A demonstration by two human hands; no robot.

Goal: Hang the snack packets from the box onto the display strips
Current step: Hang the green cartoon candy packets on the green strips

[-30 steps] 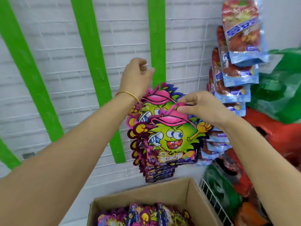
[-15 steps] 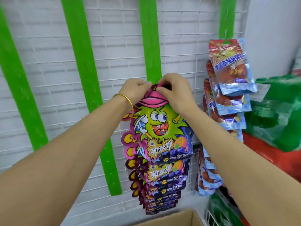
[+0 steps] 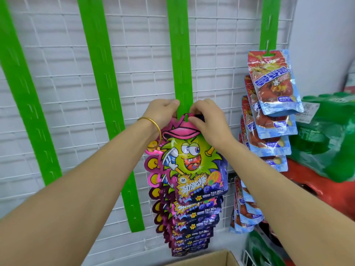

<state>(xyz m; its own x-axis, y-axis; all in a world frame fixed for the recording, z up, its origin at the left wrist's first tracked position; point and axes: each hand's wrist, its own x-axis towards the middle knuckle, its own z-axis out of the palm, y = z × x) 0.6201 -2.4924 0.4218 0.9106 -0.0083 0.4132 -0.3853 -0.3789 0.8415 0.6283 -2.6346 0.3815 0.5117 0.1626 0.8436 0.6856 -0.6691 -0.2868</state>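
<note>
A pink and green cartoon snack packet [image 3: 192, 162] hangs against the middle green display strip [image 3: 180, 54], on top of a column of several like packets [image 3: 192, 227]. My left hand [image 3: 163, 112] pinches the packet's top left corner beside the strip. My right hand [image 3: 205, 120] grips the packet's top at its hang hole, pressing it to the strip. The cardboard box [image 3: 217, 259] shows only its corner at the bottom edge; its contents are out of view.
Two bare green strips [image 3: 103, 83] [image 3: 21, 93] hang to the left on the white wire grid [image 3: 138, 41]. A right strip [image 3: 269, 24] carries several red and blue packets [image 3: 272, 83]. Green [image 3: 326, 135] and red wrapped packs [image 3: 317, 187] stand at the right.
The packet has risen from in front of the column to the strip's hook. Both hands came together at its top. The view tilted up, so the box has nearly left the frame.
</note>
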